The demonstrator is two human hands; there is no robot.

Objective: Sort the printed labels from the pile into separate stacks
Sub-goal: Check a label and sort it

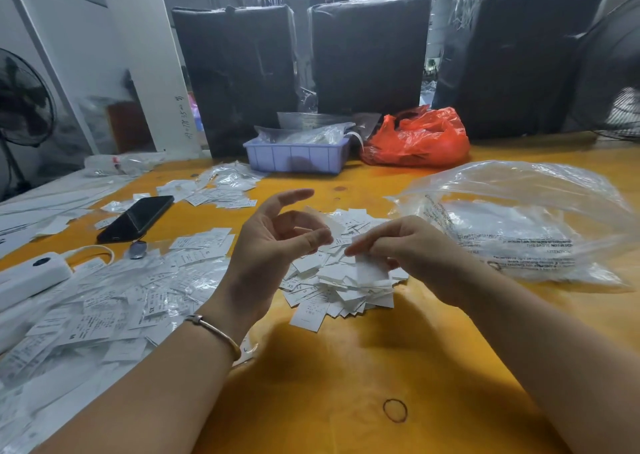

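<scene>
A loose pile of small white printed labels (332,291) lies on the yellow table (346,384) in front of me. My left hand (277,242) hovers above the pile's left side, thumb and fingers pinching a white label (329,221). My right hand (405,246) is curled just right of it and holds a small bunch of labels (370,268) over the pile. Bagged and loose labels (114,301) spread across the table to the left, and a smaller scatter of labels (218,190) lies farther back.
A black phone (138,218) and a white power bank (31,277) lie at the left. A large clear plastic bag (519,221) sits at the right. A lilac tray (298,157) and an orange bag (419,138) stand at the back. A rubber band (394,410) lies near me.
</scene>
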